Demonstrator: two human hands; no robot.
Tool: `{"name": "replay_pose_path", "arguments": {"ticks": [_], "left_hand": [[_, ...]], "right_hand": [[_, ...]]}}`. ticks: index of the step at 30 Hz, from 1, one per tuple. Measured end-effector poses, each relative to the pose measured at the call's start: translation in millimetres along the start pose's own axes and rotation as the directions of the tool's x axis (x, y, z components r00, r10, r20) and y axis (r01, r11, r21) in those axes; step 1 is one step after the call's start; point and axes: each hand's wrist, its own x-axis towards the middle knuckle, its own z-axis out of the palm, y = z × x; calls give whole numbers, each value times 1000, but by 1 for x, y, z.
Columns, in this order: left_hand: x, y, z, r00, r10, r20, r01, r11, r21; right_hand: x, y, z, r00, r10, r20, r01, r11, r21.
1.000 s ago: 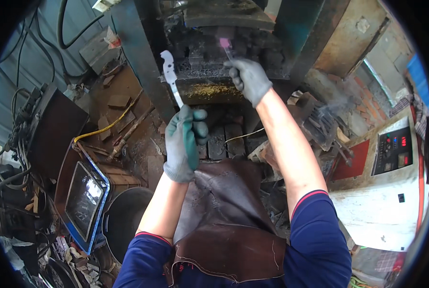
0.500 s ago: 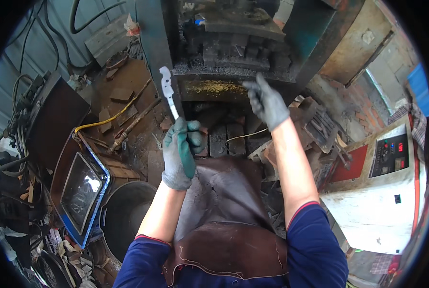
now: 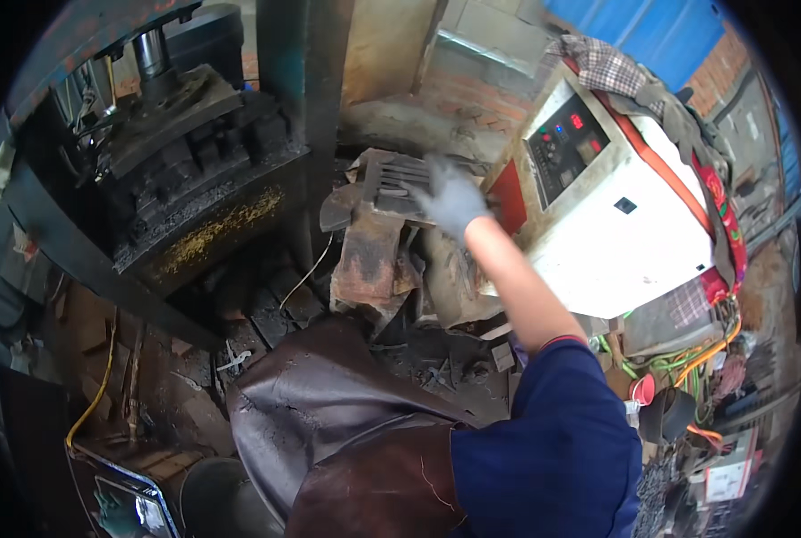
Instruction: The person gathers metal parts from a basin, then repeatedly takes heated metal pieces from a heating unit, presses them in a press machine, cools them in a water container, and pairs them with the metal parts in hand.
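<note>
My right hand (image 3: 454,199), in a grey glove, reaches out over a slotted metal rack (image 3: 398,184) with dark bars in it. Its fingers are blurred but look spread, with nothing seen between them; whether they touch the rack I cannot tell. At the lower left, a dark green-grey patch (image 3: 116,513) shows at the blue-edged framed tank (image 3: 154,491). It looks like my left glove, but its fingers and anything in them cannot be made out. The light metal knife blank is not clearly visible.
A dark press (image 3: 185,143) with a yellow-flecked front ledge stands at the left. Right of the rack is a white control cabinet (image 3: 615,233) with a lit panel. A dark bucket (image 3: 225,498) stands at lower left; cables (image 3: 710,354) lie at the right.
My view has swung right. My right hand has gone from before the press to the rack by the cabinet. The left hand with the knife blank has left the middle of the view.
</note>
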Motion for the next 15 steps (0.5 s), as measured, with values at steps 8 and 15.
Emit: {"name": "replay_pose_path", "arguments": {"ticks": [8, 15], "left_hand": [[-35, 138, -149, 885, -433, 169, -167, -636, -753], [-131, 265, -235, 978, 116, -175, -7, -813, -583]], "right_hand": [[37, 97, -49, 930, 332, 158, -137, 711, -690], [47, 140, -54, 905, 424, 41, -253, 612, -749]]}}
